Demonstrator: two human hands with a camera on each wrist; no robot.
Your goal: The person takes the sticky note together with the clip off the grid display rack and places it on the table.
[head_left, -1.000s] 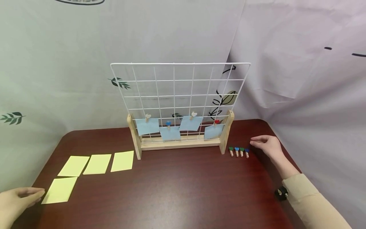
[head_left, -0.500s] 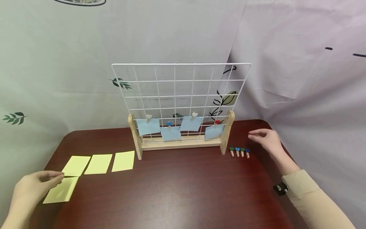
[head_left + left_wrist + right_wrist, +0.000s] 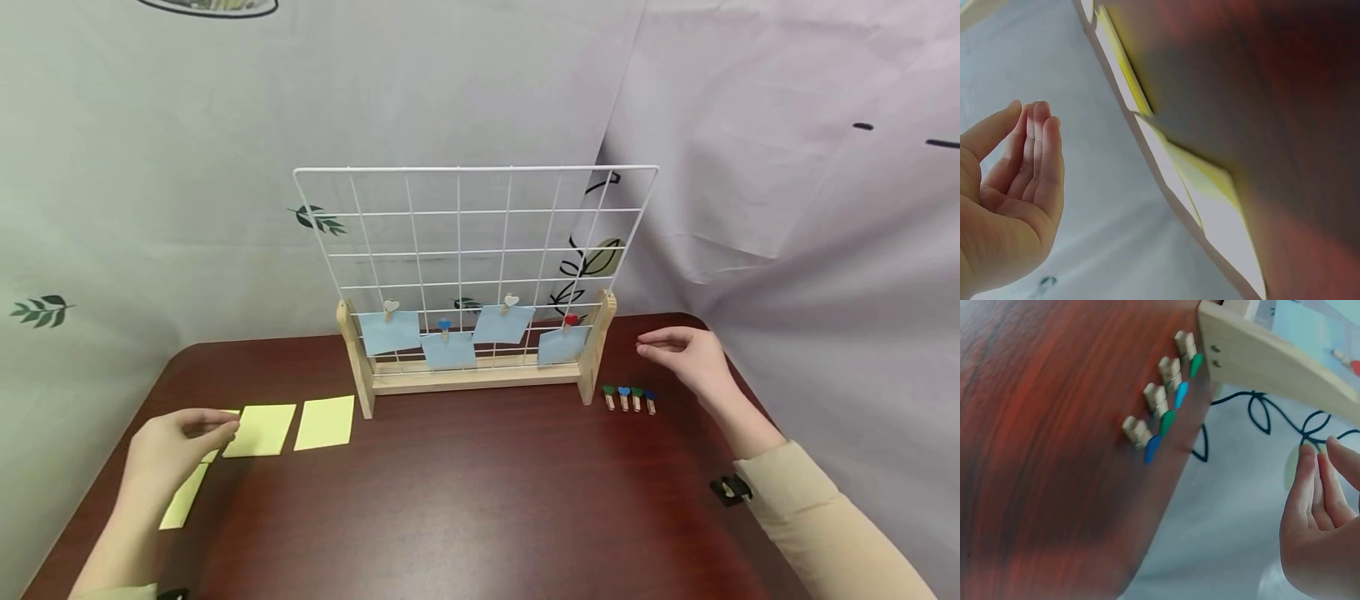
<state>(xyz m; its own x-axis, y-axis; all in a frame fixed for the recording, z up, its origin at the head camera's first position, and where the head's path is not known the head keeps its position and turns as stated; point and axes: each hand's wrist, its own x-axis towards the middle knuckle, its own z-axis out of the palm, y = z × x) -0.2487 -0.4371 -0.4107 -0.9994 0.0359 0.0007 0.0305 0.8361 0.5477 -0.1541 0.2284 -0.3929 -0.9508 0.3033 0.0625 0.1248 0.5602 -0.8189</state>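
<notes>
My left hand (image 3: 168, 454) hovers over the yellow paper notes at the table's left, partly covering two of them. In the left wrist view its thumb and fingertips come close together, with nothing held. Its fingertips overlap the edge of a middle yellow note (image 3: 262, 431) in the head view. Over on the right, my right hand (image 3: 690, 358) is raised above several small wooden clothespins (image 3: 636, 401) with green and blue hearts, lined up on the table. The right wrist view shows its fingers nearly straight, thumb beside them, holding nothing.
A white wire grid (image 3: 459, 233) stands in a wooden base (image 3: 472, 381) at the table's back. Pale blue notes (image 3: 390, 333) hang on it from heart clothespins. Another yellow note (image 3: 325, 422) lies left of the base. A printed cloth (image 3: 187, 167) hangs behind the table.
My left hand has moved right and up from the table's left edge, across the yellow notes. The right hand has risen slightly and shifted left. The notes and clothespins stay put.
</notes>
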